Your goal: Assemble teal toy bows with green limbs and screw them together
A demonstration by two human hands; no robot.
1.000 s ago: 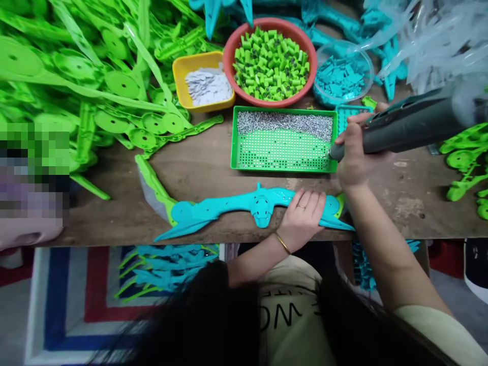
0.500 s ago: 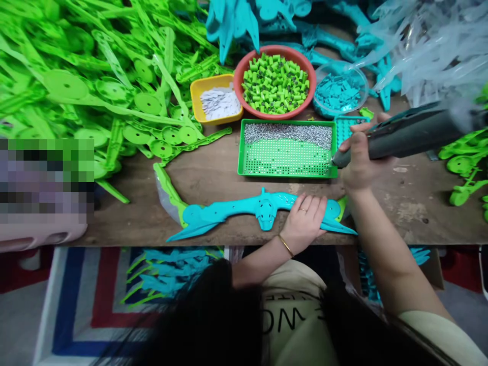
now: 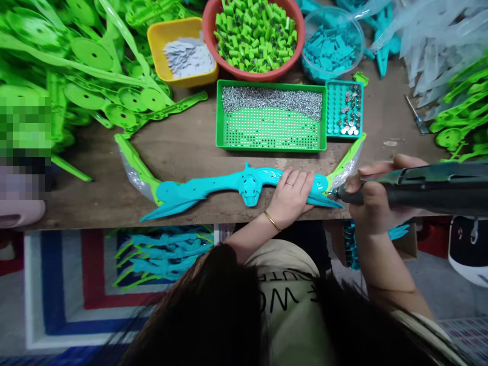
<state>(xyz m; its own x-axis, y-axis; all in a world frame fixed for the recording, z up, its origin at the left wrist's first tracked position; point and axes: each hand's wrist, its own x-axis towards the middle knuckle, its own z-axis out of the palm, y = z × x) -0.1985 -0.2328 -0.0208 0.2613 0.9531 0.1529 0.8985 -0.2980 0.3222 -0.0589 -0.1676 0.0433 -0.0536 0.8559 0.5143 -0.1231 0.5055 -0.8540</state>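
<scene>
A turquoise toy bow (image 3: 213, 184) with green end limbs lies across the front of the wooden table. My left hand (image 3: 290, 195) is closed around its right arm, pressing it down near the round joint. In my right hand (image 3: 375, 198) is a dark electric screwdriver (image 3: 430, 189), lying nearly level. Its tip reaches the right end of the bow, beside the joint of the green limb (image 3: 348, 160). Whether the tip touches a screw there is too small to tell. A green perforated tray (image 3: 272, 129) with many small silver screws stands behind the bow.
Adjoining the tray is a small turquoise tray (image 3: 345, 109) of metal discs. Behind stand a yellow bowl (image 3: 160, 43), a red bowl (image 3: 209, 30) of green pieces and a clear tub (image 3: 360, 56). Green parts (image 3: 91, 56) heap at left. A thin screwdriver (image 3: 417, 116) lies at right.
My right hand has brought the electric screwdriver from the screw tray down to the bow's right end. My left hand stays on the bow. The view has shifted.
</scene>
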